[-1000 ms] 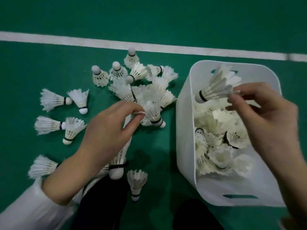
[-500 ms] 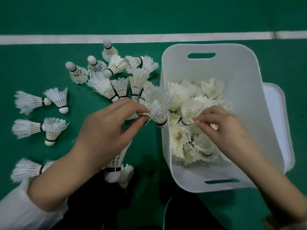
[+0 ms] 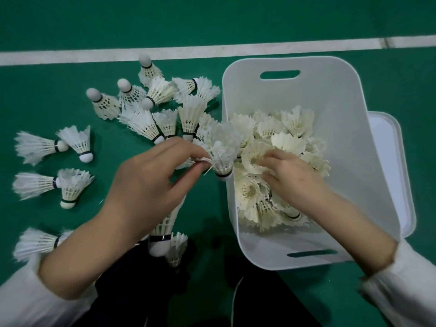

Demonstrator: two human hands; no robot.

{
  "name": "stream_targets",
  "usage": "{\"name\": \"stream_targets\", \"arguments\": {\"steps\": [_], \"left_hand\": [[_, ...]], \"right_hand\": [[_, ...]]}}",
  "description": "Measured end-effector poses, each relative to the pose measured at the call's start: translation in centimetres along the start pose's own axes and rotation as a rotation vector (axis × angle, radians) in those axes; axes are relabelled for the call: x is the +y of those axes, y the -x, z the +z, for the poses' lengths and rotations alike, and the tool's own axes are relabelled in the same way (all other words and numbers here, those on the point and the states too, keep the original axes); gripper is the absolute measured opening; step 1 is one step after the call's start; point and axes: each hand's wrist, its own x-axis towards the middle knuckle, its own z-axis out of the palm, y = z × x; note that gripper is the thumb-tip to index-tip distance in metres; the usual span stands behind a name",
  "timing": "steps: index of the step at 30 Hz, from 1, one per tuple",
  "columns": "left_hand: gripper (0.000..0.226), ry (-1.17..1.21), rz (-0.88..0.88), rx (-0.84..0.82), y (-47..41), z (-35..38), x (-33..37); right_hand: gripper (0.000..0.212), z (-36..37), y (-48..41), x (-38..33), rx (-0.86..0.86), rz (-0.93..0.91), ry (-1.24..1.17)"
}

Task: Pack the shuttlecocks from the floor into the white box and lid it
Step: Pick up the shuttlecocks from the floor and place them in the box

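The packing step was on. The person's left hand pinched one shuttlecock by a feather tip, thumb and finger pressed together, and held it right at the left edge of the white box. The right hand was down inside the box, bent fingers on the pile of packed ones. I could not tell if it held one or just pushed them flat. I think the next move was to lift the pinched one over the edge and drop it in gently, since feathers bend. Lots of loose shuttlecocks lay on the green floor to the left, so plenty was left. The lid lay just right of the box, partly hidden behind it. A long stack poked out from under the left hand; its top was hidden.
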Motion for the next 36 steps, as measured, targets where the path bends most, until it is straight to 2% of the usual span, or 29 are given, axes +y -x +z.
{"name": "stream_targets", "arguments": {"steps": [3,5,8,10,12,14,16,20,22,24,29,33,36], "left_hand": [[0.016,0.011,0.011,0.006,0.0,-0.1,0.0],[0.016,0.008,0.02,0.001,0.0,-0.1,0.0],[0.018,0.001,0.03,-0.021,0.1,-0.2,-0.1],[0.018,0.016,0.046,-0.031,0.1,-0.3,-0.1],[0.018,0.026,0.068,-0.031,0.1,-0.4,-0.1],[0.018,0.023,0.077,-0.02,0.1,-0.5,-0.1],[0.02,0.043,0.047,-0.007,0.2,-0.7,-0.3],[0.034,0.093,-0.074,-0.004,0.2,-0.9,-1.1],[0.032,0.098,-0.136,0.007,0.1,-1.1,-1.7],[0.029,0.094,-0.163,0.011,0.1,-1.1,-2.2],[0.018,0.076,-0.114,0.02,0.1,-1.0,-2.1],[0.023,0.024,-0.015,0.007,-0.1,-1.2,-1.7],[0.024,0.017,0.06,0.012,-0.6,-1.4,-1.2]], "right_hand": [[0.034,-2.1,1.2,-0.4,0.195,-0.005,-0.074],[0.034,-4.0,2.0,-1.4,0.303,-0.045,-0.243],[0.046,-6.1,2.6,-3.6,0.226,-0.165,-0.466],[0.051,-6.2,2.3,-4.7,0.139,-0.233,-0.474],[0.041,-5.3,1.5,-5.4,0.095,-0.27,-0.383],[0.02,-4.5,0.9,-5.7,0.137,-0.316,-0.331],[0.008,-4.5,0.9,-5.7,0.204,-0.324,-0.385],[0.014,-6.5,1.9,-4.1,0.353,-0.134,-0.609],[0.008,-6.7,2.1,-2.5,0.39,-0.023,-0.564],[0.002,-5.8,1.9,-1.1,0.322,0.054,-0.416],[0.019,-1.5,0.6,-0.3,0.138,0.093,-0.108],[0.025,-0.2,-0.2,-0.9,0.076,0.078,0.007],[0.037,-1.4,0.2,-1.6,0.046,0.074,0.046]]}}
